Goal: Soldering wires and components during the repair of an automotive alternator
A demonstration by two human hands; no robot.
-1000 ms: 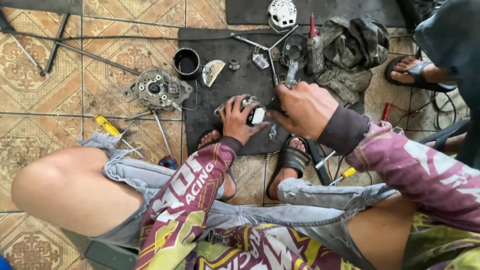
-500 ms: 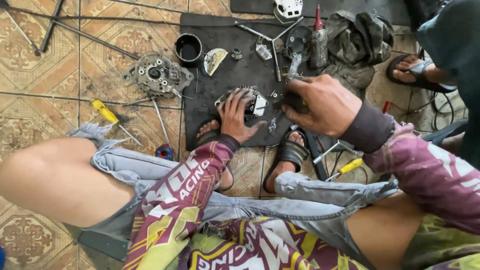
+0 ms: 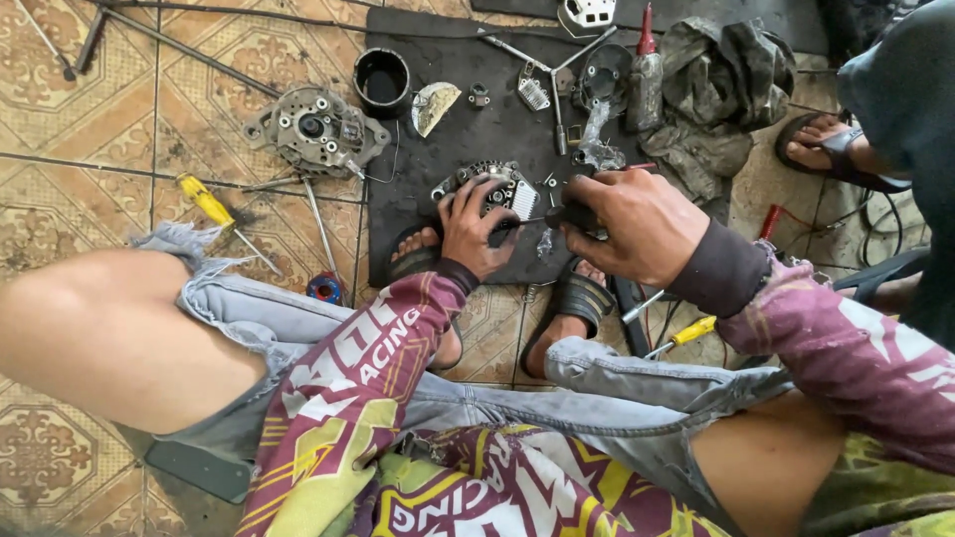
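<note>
A round silver alternator part [image 3: 497, 186] with coils and a finned block lies on a black rubber mat [image 3: 448, 139] in front of my sandalled feet. My left hand [image 3: 476, 227] rests on its near edge and steadies it. My right hand [image 3: 637, 224] grips the black handle of a screwdriver [image 3: 557, 218], and the shaft points left toward the part. Small screws lie on the mat beside the part.
An alternator housing [image 3: 316, 129] lies on the tiled floor at the left, near a yellow screwdriver [image 3: 206, 200]. A black cup [image 3: 382, 80], T-wrench [image 3: 554, 85], red-capped bottle [image 3: 645, 65] and rag [image 3: 721, 85] sit on the mat. Another person's sandalled foot [image 3: 831, 149] is at the right.
The view has shifted so the mat and parts sit lower in the picture. My right hand has lowered toward the part, and the screwdriver tip now reaches it. My left hand stays on the part.
</note>
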